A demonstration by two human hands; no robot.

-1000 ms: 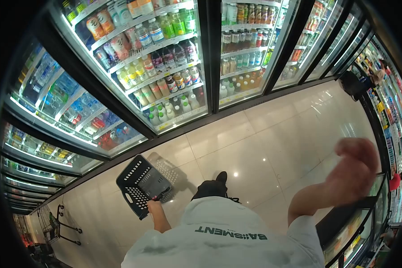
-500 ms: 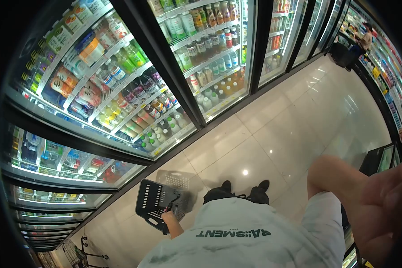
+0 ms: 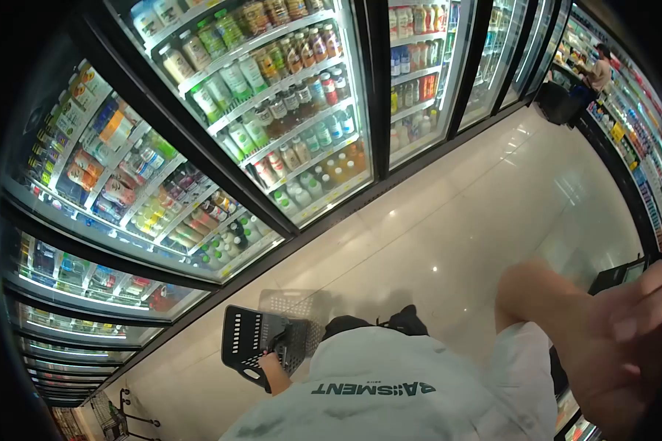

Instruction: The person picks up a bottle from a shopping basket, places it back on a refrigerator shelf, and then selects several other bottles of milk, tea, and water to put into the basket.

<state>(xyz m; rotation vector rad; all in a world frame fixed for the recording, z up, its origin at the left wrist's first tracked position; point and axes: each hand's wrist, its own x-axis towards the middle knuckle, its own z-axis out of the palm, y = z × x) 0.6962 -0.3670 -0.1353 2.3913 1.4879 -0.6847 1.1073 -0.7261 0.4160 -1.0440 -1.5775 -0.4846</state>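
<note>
A dark grey shopping basket (image 3: 244, 334) with a perforated side hangs low at my left. My left hand (image 3: 269, 361) is closed around its black handle; the inside, as far as it shows, is grey with no goods visible. Close to the camera at the right edge is my right hand (image 3: 629, 331), raised with the elbow bent and the fingers curled. Its fingertips reach a dark edge beside the camera, and whatever they hold is hidden. Ahead and to the left, glass-door fridges (image 3: 294, 220) hold rows of bottled drinks (image 3: 294, 103).
Shiny floor tiles (image 3: 449, 220) run along the fridges. Farther up the aisle a person (image 3: 599, 73) stands by open shelves (image 3: 632, 140), near a dark bin-like container (image 3: 559, 103). Shopping carts (image 3: 114, 415) stand at the lower left. A black-framed item (image 3: 618, 275) stands at the right.
My view has shifted forward along the aisle, so the fridge doors slide leftward. The basket stays in my left hand, and my right hand stays raised, its fingers more visible now.
</note>
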